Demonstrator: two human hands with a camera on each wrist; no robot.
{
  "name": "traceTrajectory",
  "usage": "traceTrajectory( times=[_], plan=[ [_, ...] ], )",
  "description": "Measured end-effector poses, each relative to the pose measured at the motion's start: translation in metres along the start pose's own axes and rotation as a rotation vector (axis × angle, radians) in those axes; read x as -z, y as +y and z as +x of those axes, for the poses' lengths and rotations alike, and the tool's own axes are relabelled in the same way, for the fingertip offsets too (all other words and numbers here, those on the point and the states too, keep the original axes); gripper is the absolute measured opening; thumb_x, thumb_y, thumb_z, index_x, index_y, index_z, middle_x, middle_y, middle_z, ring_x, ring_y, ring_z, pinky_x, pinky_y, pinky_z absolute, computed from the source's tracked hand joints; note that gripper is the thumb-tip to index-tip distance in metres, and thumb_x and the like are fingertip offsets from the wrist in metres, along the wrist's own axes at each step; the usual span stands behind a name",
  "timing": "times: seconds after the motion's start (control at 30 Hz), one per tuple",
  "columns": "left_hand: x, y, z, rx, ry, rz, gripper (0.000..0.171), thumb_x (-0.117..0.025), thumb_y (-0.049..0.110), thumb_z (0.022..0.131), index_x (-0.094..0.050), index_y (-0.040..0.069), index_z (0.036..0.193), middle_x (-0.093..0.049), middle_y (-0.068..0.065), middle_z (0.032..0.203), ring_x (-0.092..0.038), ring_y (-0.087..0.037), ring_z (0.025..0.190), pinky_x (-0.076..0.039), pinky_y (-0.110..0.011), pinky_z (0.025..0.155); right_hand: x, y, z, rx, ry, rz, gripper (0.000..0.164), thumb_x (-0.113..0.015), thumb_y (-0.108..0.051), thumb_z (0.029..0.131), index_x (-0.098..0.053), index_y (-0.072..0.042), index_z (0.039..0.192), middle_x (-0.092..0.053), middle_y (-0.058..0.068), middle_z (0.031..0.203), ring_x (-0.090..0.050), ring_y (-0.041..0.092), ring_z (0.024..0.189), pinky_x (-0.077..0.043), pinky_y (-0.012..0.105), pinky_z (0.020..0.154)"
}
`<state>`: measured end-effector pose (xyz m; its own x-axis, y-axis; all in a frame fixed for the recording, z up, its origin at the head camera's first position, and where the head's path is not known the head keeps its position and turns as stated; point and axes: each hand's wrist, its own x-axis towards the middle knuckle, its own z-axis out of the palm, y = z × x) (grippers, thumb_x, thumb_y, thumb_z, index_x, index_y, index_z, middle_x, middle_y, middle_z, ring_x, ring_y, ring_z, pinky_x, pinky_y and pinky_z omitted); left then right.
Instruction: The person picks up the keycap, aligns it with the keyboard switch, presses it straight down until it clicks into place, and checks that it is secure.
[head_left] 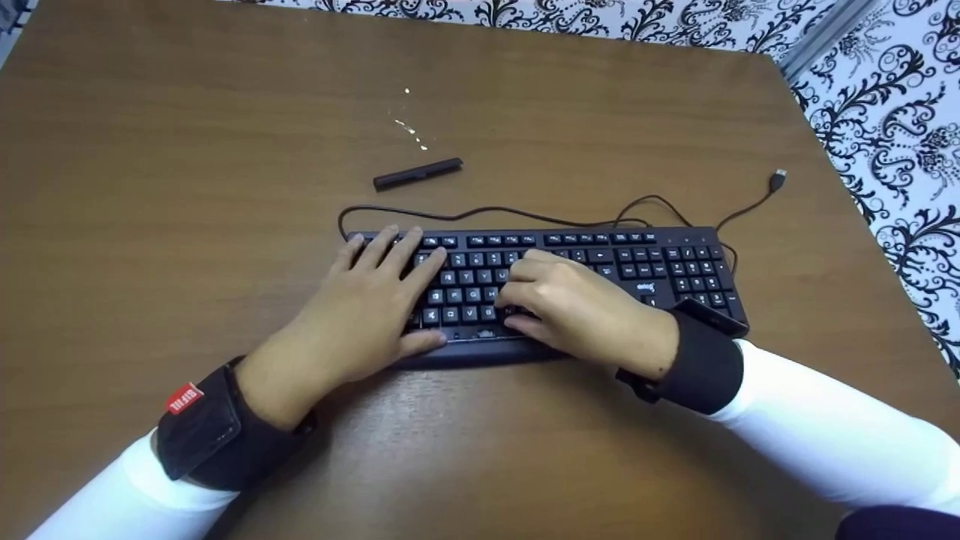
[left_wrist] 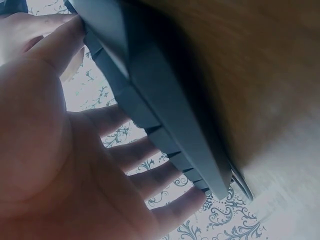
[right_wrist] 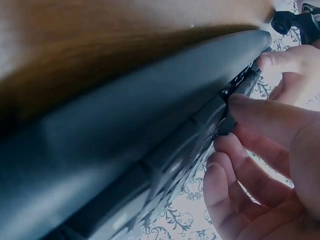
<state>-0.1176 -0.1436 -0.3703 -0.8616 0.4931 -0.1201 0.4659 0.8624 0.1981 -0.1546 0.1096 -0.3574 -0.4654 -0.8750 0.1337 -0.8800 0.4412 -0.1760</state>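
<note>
A black keyboard (head_left: pixel 461 296) lies on the wooden table, with an uncovered slot (head_left: pixel 486 334) in its front row, where a space bar sits. My left hand (head_left: pixel 360 315) spreads its fingers over the left-end keys, its thumb by the front edge. In the left wrist view, those straight fingers (left_wrist: pixel 152 172) rest against the keyboard's key side. My right hand (head_left: pixel 574 304) bends over the middle keys. In the right wrist view, its thumb and index finger pinch a dark key (right_wrist: pixel 225 126) beside the slot; the fingers partly hide it.
Behind the keyboard lies a long black bar (head_left: pixel 418 174) resembling a space bar keycap, with small pale specks (head_left: pixel 411 130) beyond. The keyboard's cable (head_left: pixel 480 212) runs along its back edge to a USB plug (head_left: pixel 778 181) at the right. Patterned wallpaper (head_left: pixel 885 112) borders the table.
</note>
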Motion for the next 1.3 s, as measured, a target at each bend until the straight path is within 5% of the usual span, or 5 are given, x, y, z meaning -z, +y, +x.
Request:
traceTrajectory(
  times=[0.4,1.3],
  plan=[
    [-0.0018,0.0002,0.0000,0.002,0.004,-0.011,0.090,-0.059,0.064,0.090,-0.030,0.013,0.158,-0.023,-0.020,0.165,-0.021,-0.043,0.152,-0.019,-0.065,0.120,-0.0003,-0.0001,-0.0008,0.018,-0.005,-0.008,0.015,-0.078,-0.014,0.086,-0.075,-0.006,0.099,-0.068,0.005,0.090,-0.059,0.020,0.082,-0.053,0.034,0.073],
    [-0.0004,0.0008,-0.0008,0.010,0.005,-0.018,0.090,-0.059,0.064,0.090,-0.030,0.014,0.158,-0.023,-0.019,0.165,-0.021,-0.042,0.152,-0.019,-0.065,0.121,0.0002,-0.0068,0.0070,-0.045,-0.046,-0.002,0.010,-0.076,-0.005,0.084,-0.068,-0.008,0.078,-0.063,0.001,0.080,-0.058,0.020,0.080,-0.054,0.033,0.074]
  ],
)
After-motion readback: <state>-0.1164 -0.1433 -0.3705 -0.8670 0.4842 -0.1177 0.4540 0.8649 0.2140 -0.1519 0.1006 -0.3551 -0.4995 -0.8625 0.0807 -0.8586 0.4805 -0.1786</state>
